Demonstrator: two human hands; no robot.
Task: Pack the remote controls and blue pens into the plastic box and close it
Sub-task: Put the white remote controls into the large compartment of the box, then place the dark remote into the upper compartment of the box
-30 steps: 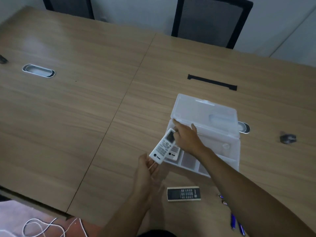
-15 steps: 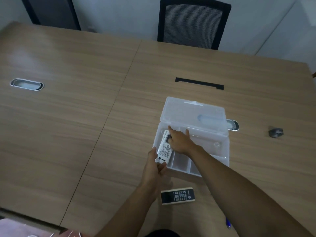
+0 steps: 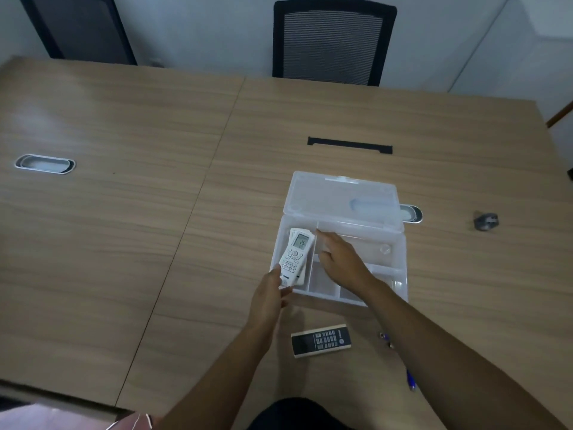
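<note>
The clear plastic box (image 3: 400,259) lies open on the wooden table, its lid (image 3: 328,193) folded back. A white remote (image 3: 296,252) lies slanted in the box's left compartment on top of another white remote. My left hand (image 3: 268,301) pinches the near end of the top remote at the box's front edge. My right hand (image 3: 341,259) hovers over the middle compartments, fingers spread and holding nothing. A dark-faced remote (image 3: 321,340) lies on the table in front of the box. Blue pens (image 3: 410,378) show beside my right forearm, mostly hidden by it.
A small dark object (image 3: 485,220) sits on the table at the right. A black cable slot (image 3: 349,145) lies beyond the box, and a metal grommet (image 3: 45,163) at the far left. Two black chairs (image 3: 333,41) stand at the far side.
The white remote has gone from held up over the box's front edge down into the left compartment. My right hand has let go of it and moved right over the middle compartments.
</note>
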